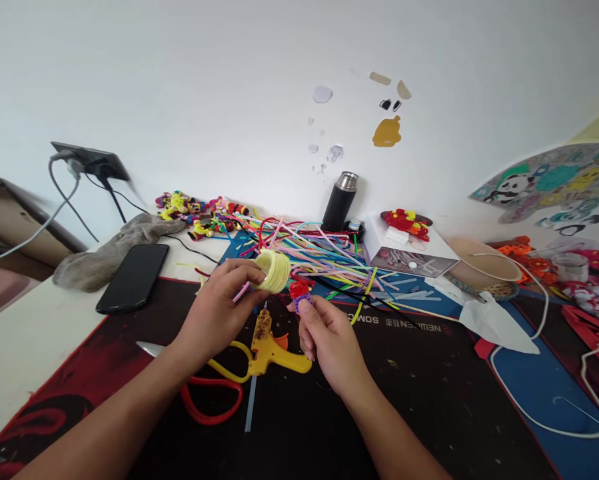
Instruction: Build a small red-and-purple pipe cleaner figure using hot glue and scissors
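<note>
My left hand [232,293] is closed on a pale yellow coil of pipe cleaner [273,272], wound into a hollow tube with its open end toward the hand. My right hand [324,327] pinches a small red and purple pipe cleaner piece [300,293], held just right of the coil with a narrow gap between them. Below both hands a yellow glue gun [269,350] lies on the dark mat [379,413], a clear glue stick [251,403] poking from its back. Red-handled scissors [212,403] lie left of it, blades partly hidden by my left forearm.
Loose coloured pipe cleaners [309,247] pile up behind my hands. A black phone [133,277] lies at left, near finished pipe cleaner figures [179,205]. A black thermos [340,201] and a white drawer box [409,250] stand by the wall. A white cable [534,427] curves at right.
</note>
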`<state>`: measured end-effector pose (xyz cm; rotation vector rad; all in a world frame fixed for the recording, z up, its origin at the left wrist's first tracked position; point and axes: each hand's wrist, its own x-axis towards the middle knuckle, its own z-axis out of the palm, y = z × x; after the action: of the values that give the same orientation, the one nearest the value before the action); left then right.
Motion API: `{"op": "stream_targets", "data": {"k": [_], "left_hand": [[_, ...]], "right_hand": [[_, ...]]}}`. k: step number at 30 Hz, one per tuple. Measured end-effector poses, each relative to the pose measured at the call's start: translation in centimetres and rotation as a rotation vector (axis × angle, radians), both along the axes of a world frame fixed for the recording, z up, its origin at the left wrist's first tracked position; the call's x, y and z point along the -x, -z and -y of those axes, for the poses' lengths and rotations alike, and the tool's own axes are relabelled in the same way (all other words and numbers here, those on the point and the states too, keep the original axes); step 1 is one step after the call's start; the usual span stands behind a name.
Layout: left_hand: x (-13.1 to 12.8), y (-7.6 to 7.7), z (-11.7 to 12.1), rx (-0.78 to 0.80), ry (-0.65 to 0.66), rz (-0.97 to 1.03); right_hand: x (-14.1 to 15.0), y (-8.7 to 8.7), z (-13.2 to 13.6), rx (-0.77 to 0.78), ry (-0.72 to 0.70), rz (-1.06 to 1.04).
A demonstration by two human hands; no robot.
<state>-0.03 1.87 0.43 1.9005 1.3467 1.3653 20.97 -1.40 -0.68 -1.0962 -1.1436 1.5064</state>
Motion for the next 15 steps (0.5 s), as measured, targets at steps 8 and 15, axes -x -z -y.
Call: {"op": "stream_targets", "data": {"k": [8,15], "left_hand": [[-0.66,-0.21,-0.05,0.484,0.264,0.634],[-0.84,0.05,-0.06,0.434,0.252,0.630]], "right_hand": [[-0.09,-0.13,-0.09,-0.002,0.071,-0.040],[-0.24,0.39,-0.26,0.032,0.104,-0.099]]}}
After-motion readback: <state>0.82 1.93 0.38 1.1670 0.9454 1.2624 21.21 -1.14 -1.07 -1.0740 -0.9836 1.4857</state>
